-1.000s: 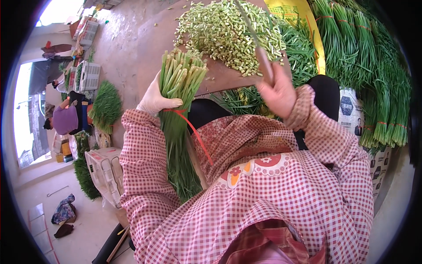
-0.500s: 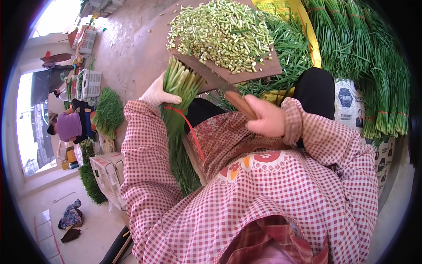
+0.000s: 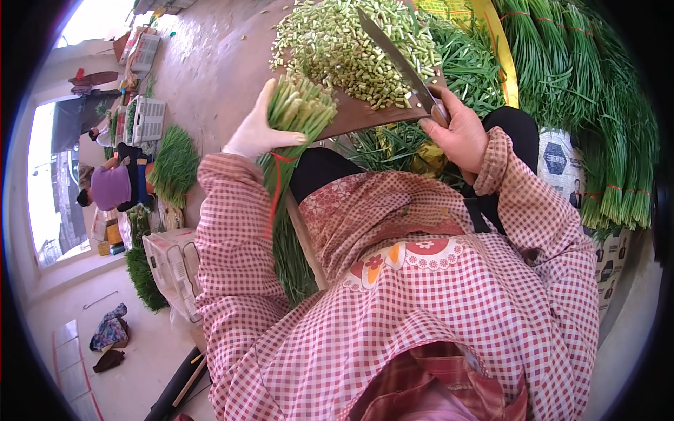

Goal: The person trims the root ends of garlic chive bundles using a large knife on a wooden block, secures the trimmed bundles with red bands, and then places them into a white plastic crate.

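In my gloved left hand [image 3: 258, 126] is a bundle of green stalks [image 3: 300, 109], thumb across it, with pale cut ends up and long leaves hanging by my lap. A red tie [image 3: 276, 175] circles the bundle and trails down. My bare right hand [image 3: 460, 133] grips a knife [image 3: 400, 62] by its handle, mostly hidden in the fist. The blade points up and left over a heap of short cut stalk pieces [image 3: 330, 35]. That heap lies on a brown board [image 3: 372, 116] in front of me. The blade is apart from the bundle.
Tied bundles of long green leaves [image 3: 611, 91] are stacked at the far right. Beside the board, loose green leaves [image 3: 460, 63] lie by a yellow sack [image 3: 497, 35]. On the left are a white crate [image 3: 172, 270], another leaf bundle [image 3: 173, 165] and a person in purple [image 3: 109, 186].
My right hand has moved right and up with the knife, whose blade has swung away from the bundle to over the heap. The left hand still holds the bundle, its cut ends tilted further right.
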Demonstrator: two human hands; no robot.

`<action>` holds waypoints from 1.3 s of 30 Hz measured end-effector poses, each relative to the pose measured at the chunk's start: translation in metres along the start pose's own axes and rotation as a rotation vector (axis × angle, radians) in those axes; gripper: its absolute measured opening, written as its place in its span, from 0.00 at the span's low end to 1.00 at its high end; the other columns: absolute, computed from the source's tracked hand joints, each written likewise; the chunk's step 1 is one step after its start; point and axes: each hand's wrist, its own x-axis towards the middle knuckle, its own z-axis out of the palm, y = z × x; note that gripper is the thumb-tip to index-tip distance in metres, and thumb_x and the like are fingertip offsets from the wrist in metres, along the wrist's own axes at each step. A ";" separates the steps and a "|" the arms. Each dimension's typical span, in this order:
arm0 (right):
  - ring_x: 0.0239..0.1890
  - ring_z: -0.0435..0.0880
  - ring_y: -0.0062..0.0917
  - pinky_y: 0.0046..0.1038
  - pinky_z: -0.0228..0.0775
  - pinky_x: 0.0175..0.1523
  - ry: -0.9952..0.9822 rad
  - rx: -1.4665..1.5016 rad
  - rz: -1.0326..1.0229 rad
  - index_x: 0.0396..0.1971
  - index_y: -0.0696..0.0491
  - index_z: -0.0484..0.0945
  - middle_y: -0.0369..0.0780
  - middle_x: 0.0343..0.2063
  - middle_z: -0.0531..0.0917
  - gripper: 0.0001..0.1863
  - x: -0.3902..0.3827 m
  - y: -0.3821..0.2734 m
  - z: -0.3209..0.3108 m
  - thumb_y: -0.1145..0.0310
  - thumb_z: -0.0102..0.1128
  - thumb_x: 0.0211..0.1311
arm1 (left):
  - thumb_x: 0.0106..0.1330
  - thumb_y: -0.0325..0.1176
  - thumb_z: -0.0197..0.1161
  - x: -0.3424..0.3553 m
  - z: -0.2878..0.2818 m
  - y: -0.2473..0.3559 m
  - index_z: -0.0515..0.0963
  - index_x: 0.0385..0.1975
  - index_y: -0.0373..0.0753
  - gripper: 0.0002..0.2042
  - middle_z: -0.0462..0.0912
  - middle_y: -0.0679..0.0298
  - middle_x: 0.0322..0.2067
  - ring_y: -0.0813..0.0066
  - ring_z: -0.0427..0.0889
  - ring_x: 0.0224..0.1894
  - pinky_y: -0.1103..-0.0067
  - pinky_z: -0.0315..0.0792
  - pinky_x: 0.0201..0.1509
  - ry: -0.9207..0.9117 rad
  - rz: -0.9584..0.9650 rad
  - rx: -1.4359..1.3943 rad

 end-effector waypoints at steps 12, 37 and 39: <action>0.27 0.76 0.38 0.35 0.66 0.34 -0.343 -0.158 0.100 0.32 0.57 0.67 0.46 0.23 0.75 0.15 0.048 -0.018 0.029 0.61 0.56 0.59 | 0.33 0.54 0.74 0.039 0.024 0.026 0.59 0.56 0.29 0.50 0.77 0.48 0.45 0.57 0.76 0.50 0.72 0.68 0.56 0.056 -0.377 0.818; 0.24 0.74 0.49 0.42 0.65 0.32 -0.336 -0.508 -0.124 0.37 0.59 0.60 0.51 0.17 0.72 0.14 0.036 -0.082 0.024 0.77 0.50 0.50 | 0.37 0.49 0.73 0.045 0.037 0.024 0.68 0.52 0.31 0.41 0.78 0.50 0.45 0.58 0.77 0.50 0.72 0.69 0.56 0.098 -0.435 0.748; 0.26 0.74 0.47 0.39 0.65 0.32 -0.357 -0.525 -0.085 0.39 0.59 0.61 0.51 0.21 0.72 0.15 0.032 -0.080 0.021 0.78 0.49 0.51 | 0.37 0.49 0.73 0.047 0.035 0.024 0.68 0.52 0.31 0.41 0.77 0.50 0.46 0.59 0.77 0.50 0.72 0.68 0.56 0.092 -0.410 0.745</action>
